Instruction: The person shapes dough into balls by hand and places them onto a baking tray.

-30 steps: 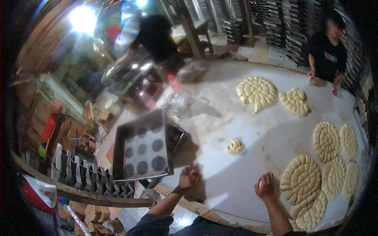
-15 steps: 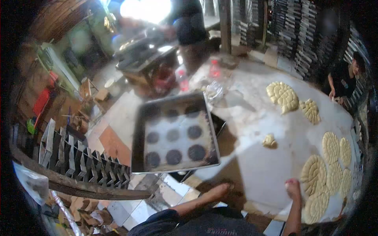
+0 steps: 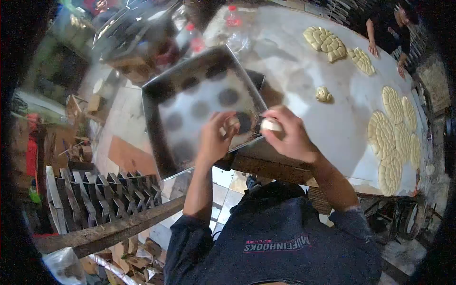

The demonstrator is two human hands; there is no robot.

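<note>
A square metal baking tray (image 3: pixel 154 126) with dark round marks on its floor lies tilted at the table's left edge. My left hand (image 3: pixel 213 137) is over the tray's near right part, its fingers curled around a pale dough ball (image 3: pixel 231 124). To the right, by the tray's rim, my right hand (image 3: pixel 293 137) grips another pale dough ball (image 3: pixel 271 125) between thumb and fingers. A small dough lump (image 3: pixel 323 93) sits alone on the white tabletop (image 3: pixel 304 71). Clusters of dough pieces (image 3: pixel 381 133) lie farther right.
Another dough cluster (image 3: pixel 325 42) lies toward the back, near a co-worker (image 3: pixel 392 33) at the far right. Two bottles with red labels (image 3: pixel 232 18) stand behind the tray. A wooden beam (image 3: pixel 114 230) and a row of metal pans (image 3: pixel 102 197) are at lower left.
Both my hands have come up from the table's near edge to the tray, with dough balls now showing in them. The view has shifted, and the tray appears more turned.
</note>
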